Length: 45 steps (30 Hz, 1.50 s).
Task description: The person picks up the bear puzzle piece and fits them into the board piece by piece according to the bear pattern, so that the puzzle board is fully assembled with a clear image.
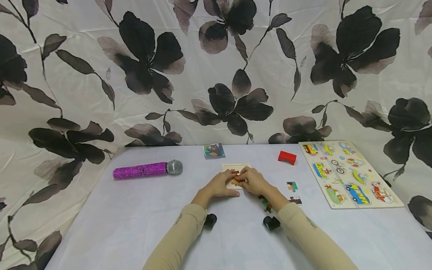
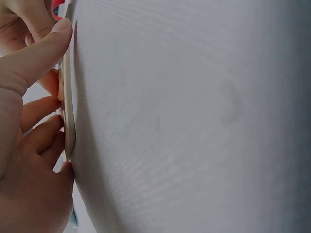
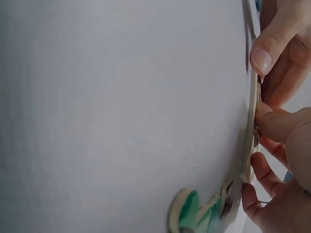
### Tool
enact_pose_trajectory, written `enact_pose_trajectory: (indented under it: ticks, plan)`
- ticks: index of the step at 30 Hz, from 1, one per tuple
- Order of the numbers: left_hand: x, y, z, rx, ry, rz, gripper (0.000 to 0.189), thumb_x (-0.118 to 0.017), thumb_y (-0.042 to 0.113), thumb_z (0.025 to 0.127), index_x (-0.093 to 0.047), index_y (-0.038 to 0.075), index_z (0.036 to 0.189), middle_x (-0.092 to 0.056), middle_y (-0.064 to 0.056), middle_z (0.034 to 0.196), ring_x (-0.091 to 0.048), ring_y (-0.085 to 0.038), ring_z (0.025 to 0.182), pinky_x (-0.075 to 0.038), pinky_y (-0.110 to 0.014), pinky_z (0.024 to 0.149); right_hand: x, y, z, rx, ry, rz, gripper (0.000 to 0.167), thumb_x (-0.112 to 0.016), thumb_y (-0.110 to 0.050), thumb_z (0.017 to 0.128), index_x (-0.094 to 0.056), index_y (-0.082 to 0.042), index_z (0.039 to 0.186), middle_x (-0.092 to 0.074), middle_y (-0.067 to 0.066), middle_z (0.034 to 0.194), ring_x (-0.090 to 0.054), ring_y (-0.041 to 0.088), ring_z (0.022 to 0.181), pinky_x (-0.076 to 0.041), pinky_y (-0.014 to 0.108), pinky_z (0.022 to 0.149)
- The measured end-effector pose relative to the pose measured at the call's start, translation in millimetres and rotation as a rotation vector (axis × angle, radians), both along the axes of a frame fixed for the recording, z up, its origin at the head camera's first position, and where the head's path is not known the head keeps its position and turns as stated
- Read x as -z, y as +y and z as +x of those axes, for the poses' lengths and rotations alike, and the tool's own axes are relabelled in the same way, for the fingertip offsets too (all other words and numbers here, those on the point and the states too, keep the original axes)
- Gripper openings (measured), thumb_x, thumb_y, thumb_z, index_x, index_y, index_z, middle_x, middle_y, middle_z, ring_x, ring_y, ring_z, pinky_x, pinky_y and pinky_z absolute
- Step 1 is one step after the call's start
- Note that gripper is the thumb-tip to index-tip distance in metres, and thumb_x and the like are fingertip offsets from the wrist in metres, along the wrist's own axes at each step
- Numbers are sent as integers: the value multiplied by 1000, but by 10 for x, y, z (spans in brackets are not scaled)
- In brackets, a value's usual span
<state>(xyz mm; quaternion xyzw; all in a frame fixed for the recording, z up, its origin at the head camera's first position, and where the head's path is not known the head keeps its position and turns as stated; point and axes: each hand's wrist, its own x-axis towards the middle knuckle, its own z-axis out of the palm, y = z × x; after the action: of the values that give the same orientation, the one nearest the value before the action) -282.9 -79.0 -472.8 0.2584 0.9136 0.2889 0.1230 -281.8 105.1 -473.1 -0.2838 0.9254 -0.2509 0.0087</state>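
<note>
A small cream wooden puzzle tray [image 1: 236, 165] lies between both hands. My left hand [image 1: 219, 184] holds its left side, with the thumb [image 2: 53, 41] along the near edge and the other fingers bent over the tray. From the right, my right hand [image 1: 254, 181] reaches over the tray and pinches an orange-brown puzzle piece [image 1: 235, 181] against it with thumb and fingertips. The fingers hide most of that piece. Loose jigsaw pieces lie to the right: a green and orange one [image 1: 292, 186], a dark one [image 1: 295, 200], and a green one [image 1: 266, 205] partly behind my right forearm.
Behind the tray lies a small picture card [image 1: 214, 150]. A purple glittery microphone [image 1: 144, 170] is at the back left. On the right are a red block [image 1: 287, 157] and a large vehicle puzzle board [image 1: 350, 175]. Black round objects [image 1: 210, 221] sit by the wrists.
</note>
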Motion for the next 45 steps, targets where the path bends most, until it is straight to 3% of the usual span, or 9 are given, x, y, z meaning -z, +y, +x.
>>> enact_pose_trajectory:
  ticks: [9,20,31,45]
  plan:
    - [5,19,5,7,-3,1,77,-76,35,78,-43,2,140,-31,-19,149,-24,-37,139,-21,-51,111,-28,6,29,29,-17,84,25,-64,-7,88,-68,-6,113,-57,10,113,-51,28,97,-46,47,80]
    - [-17,34,-18,3,-30,2,76,-75,37,79,-45,2,138,-30,-17,150,-22,-36,140,-20,-50,112,-25,20,51,14,12,110,26,-64,-9,89,-67,-6,115,-59,10,111,-51,29,100,-46,46,80]
    - [-43,45,-40,-18,-75,-6,73,-75,38,79,-47,4,138,-29,-16,151,-20,-36,140,-19,-51,112,-5,16,26,-4,27,56,23,-66,-8,87,-71,-5,109,-58,9,109,-48,29,96,-45,47,77]
    - [-123,83,48,-78,18,-122,73,-76,40,77,-50,1,134,-35,-20,146,-31,-42,134,-28,-49,109,-11,-102,77,71,9,48,25,-67,-12,87,-71,-8,112,-59,7,110,-49,30,99,-39,48,76]
